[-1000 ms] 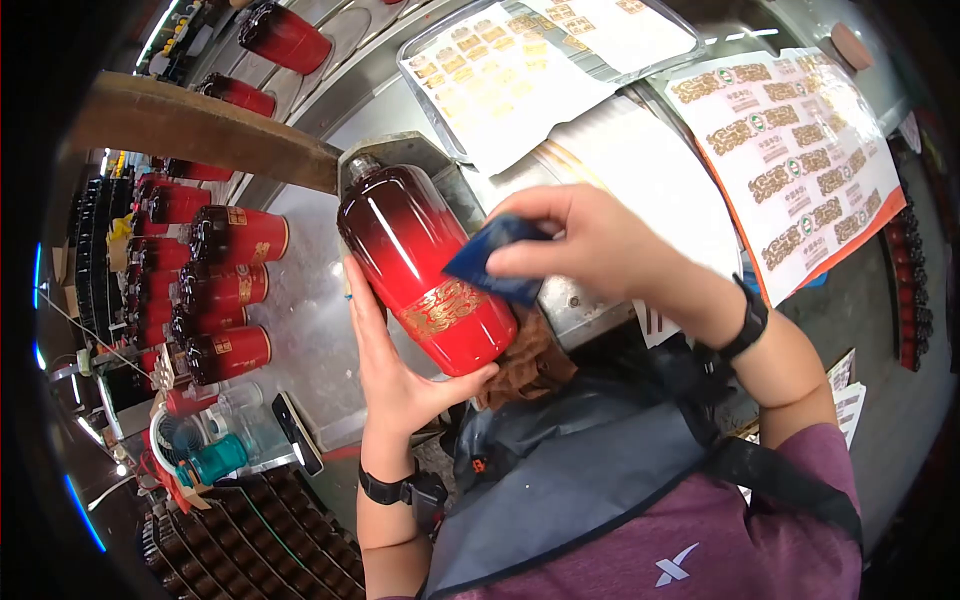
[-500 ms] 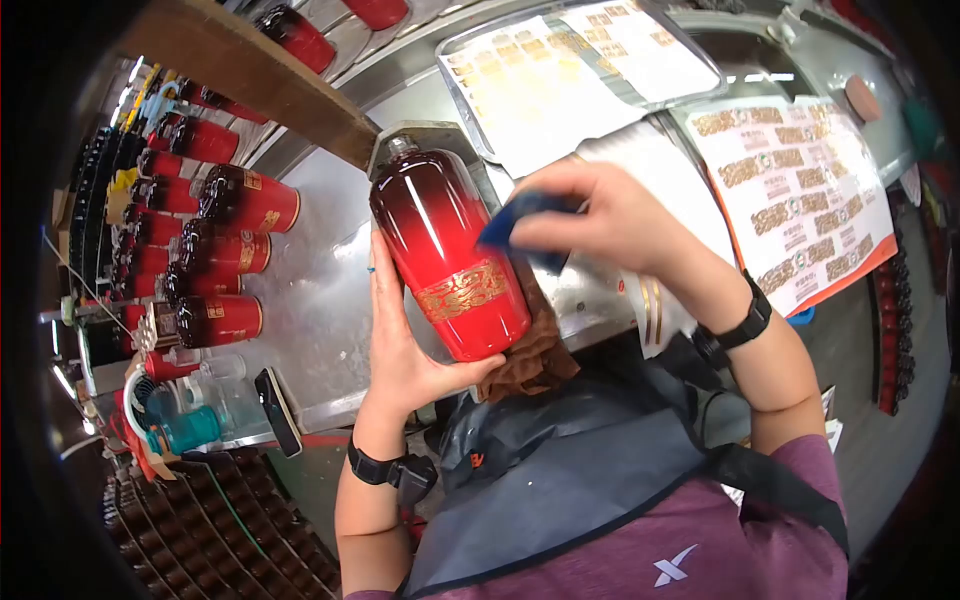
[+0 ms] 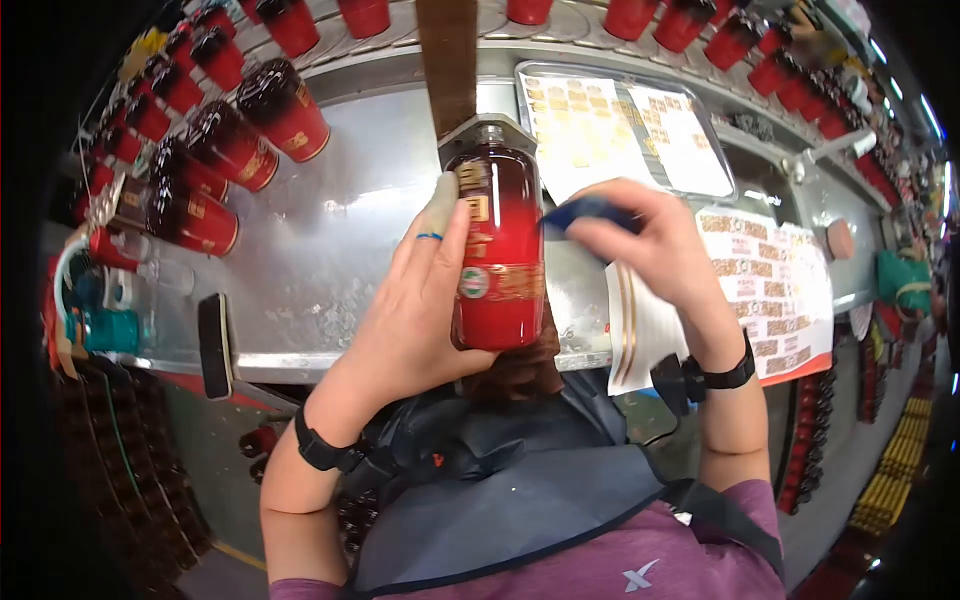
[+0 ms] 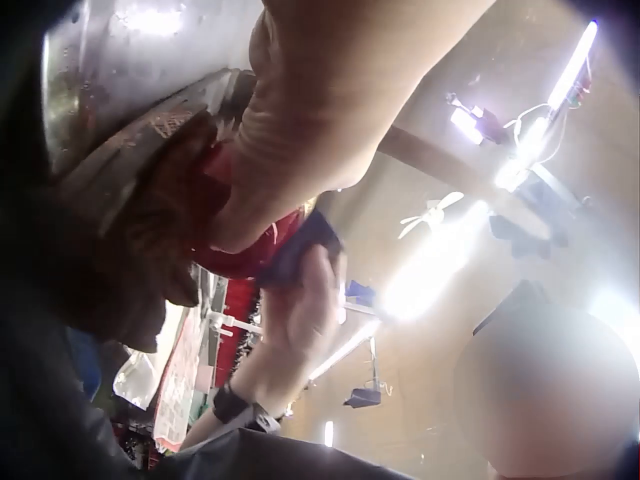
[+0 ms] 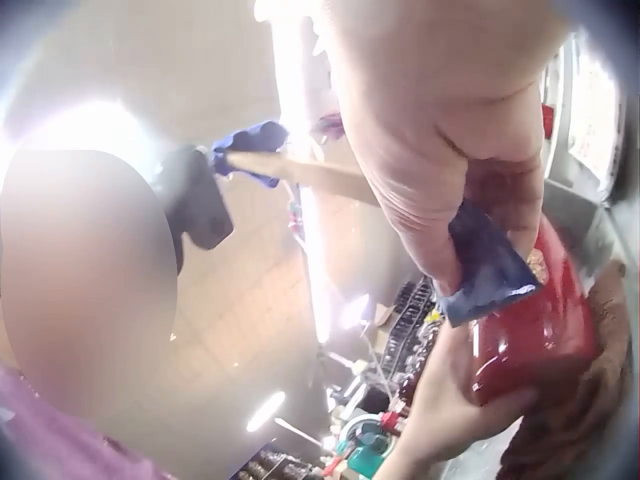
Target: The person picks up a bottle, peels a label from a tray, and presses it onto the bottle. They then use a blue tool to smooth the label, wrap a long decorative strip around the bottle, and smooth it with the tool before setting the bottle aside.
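Note:
A red bottle [image 3: 515,225] with a dark top and gold decoration lies on its side, its neck toward the notched bracket [image 3: 470,128] at the wooden beam. My left hand [image 3: 405,315] grips its left side, fingers along the body and thumb round the base. Gold characters and a round green-and-white emblem show beside the gold band. My right hand [image 3: 655,240] pinches a thin, flat blue piece [image 5: 490,265], shaped like a flexible scraper, between thumb and fingers. Its edge is right at the bottle's right side. Brown cloth [image 3: 515,375] lies under the base.
Finished-looking red bottles [image 3: 235,145] stand on the left of the metal table [image 3: 340,200]. A tray [image 3: 715,165] with decal sheets sits at the back right, and a larger printed sheet [image 3: 765,300] lies nearer. A phone [image 3: 214,345] rests at the table's front left edge.
The bottle has been rolled, so gold characters and the emblem now face up. My left hand has shifted up over its left side. The head view has swung round; the blue piece stays in my right hand.

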A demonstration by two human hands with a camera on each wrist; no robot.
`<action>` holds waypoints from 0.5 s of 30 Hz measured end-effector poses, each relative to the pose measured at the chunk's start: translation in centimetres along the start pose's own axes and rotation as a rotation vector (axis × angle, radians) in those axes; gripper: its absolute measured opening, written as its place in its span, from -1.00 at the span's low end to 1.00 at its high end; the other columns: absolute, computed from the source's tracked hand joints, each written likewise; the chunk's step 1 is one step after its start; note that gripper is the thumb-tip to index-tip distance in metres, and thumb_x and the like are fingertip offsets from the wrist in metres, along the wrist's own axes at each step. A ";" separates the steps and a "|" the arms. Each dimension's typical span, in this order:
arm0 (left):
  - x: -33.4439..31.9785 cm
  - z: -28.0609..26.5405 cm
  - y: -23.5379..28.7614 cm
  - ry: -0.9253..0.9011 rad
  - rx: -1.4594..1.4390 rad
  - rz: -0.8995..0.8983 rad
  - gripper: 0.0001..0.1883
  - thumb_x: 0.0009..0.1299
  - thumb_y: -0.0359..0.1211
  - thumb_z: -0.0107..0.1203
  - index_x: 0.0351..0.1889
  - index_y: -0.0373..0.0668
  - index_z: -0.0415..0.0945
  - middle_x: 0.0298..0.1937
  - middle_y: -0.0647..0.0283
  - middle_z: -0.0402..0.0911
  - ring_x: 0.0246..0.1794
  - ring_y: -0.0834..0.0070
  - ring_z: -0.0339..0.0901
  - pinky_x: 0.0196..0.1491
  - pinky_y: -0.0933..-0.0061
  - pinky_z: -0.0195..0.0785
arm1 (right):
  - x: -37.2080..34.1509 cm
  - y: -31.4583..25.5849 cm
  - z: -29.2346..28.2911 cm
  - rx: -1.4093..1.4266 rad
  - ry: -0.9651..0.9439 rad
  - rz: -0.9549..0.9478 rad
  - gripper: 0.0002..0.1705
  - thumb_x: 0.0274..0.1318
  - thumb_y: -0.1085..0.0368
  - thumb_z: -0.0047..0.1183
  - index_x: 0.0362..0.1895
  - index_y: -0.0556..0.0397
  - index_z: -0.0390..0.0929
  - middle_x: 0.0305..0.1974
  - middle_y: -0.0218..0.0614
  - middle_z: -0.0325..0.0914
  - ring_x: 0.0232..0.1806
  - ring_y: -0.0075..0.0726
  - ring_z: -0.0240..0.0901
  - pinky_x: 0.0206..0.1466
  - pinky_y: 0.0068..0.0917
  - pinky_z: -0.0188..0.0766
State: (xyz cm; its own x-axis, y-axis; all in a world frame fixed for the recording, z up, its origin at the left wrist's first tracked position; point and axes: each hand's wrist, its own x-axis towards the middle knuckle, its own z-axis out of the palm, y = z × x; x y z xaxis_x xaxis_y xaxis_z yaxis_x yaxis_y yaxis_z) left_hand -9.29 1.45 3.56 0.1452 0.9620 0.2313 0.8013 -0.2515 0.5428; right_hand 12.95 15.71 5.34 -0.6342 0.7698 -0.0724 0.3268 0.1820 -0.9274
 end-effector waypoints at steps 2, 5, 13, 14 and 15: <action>-0.5 -0.1 0.3 0.021 0.033 -0.012 0.35 -0.15 -0.26 0.56 0.53 -0.42 -0.18 0.38 -0.18 0.22 0.36 -0.13 0.23 0.41 0.05 0.11 | -0.4 -0.9 -0.8 -0.204 0.130 -0.163 -0.76 0.12 0.42 0.26 -0.09 0.16 0.67 -0.31 -0.45 0.61 -0.31 -0.67 0.47 -0.23 -0.65 0.39; -0.9 1.2 -0.7 0.126 -0.094 0.033 0.36 -0.14 -0.16 0.57 0.53 -0.39 -0.17 0.39 -0.27 0.21 0.43 -0.20 0.15 0.44 0.04 0.08 | -1.4 -1.9 1.0 -0.092 -0.111 -0.148 -0.74 0.07 0.37 0.28 -0.10 0.10 0.69 -0.36 -0.36 0.62 -0.32 -0.51 0.49 -0.19 -0.54 0.41; -1.4 2.8 -2.3 0.120 -0.297 -0.107 0.27 -0.08 -0.16 0.53 0.47 -0.53 -0.10 0.22 -0.25 0.37 0.25 -0.12 0.36 0.33 0.10 0.23 | -4.0 -1.3 -0.3 -0.031 0.125 -0.044 -0.69 0.12 0.45 0.28 -0.02 0.22 0.63 -0.21 -0.39 0.61 -0.20 -0.57 0.52 -0.10 -0.60 0.47; -1.6 1.8 -1.7 0.133 -0.306 -0.107 0.27 -0.08 -0.16 0.53 0.47 -0.53 -0.10 0.22 -0.25 0.37 0.25 -0.12 0.36 0.33 0.10 0.23 | -4.4 -0.9 -0.5 0.071 0.159 -0.001 -0.67 0.13 0.47 0.26 0.01 0.24 0.61 -0.20 -0.38 0.61 -0.19 -0.57 0.53 -0.07 -0.60 0.48; -1.9 0.8 -1.1 0.097 -0.169 -0.098 0.26 -0.07 -0.16 0.53 0.46 -0.53 -0.09 0.22 -0.26 0.37 0.25 -0.11 0.36 0.33 0.10 0.23 | -4.7 -0.8 -0.6 0.058 0.154 -0.002 -0.67 0.13 0.47 0.26 0.01 0.24 0.61 -0.20 -0.38 0.61 -0.19 -0.57 0.53 -0.07 -0.60 0.48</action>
State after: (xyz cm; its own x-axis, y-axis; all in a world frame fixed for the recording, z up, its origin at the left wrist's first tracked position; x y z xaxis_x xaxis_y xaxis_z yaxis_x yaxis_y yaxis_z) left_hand -9.96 -0.01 1.84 0.0079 0.9700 0.2429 0.6989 -0.1790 0.6925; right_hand 16.10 12.26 6.59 -0.5187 0.8548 -0.0180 0.2821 0.1512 -0.9474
